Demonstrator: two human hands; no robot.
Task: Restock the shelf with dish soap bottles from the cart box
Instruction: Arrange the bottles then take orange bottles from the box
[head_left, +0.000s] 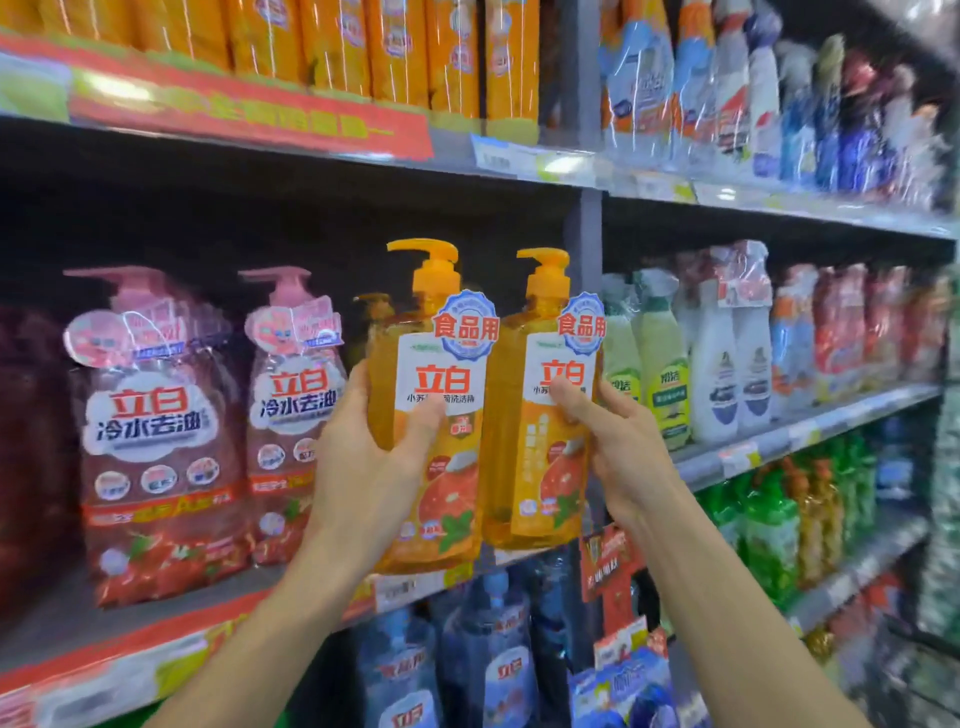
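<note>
The two orange soap bottles (431, 441) are clear, glossy plastic with smooth paper-like labels. The pink bottles (156, 441) wear shiny crinkled film; the shelf edge (810, 431) looks like matt grey metal.

Shelf (171, 631) stocked with two pink dish soap packs (156, 441), a dim orange bottle (375, 312) set behind.

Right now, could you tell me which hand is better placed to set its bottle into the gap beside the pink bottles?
Probably the left hand. Its orange bottle is right next to the pink bottles, facing the dark gap between them. The right hand holds its bottle farther right, by the shelf upright.
</note>
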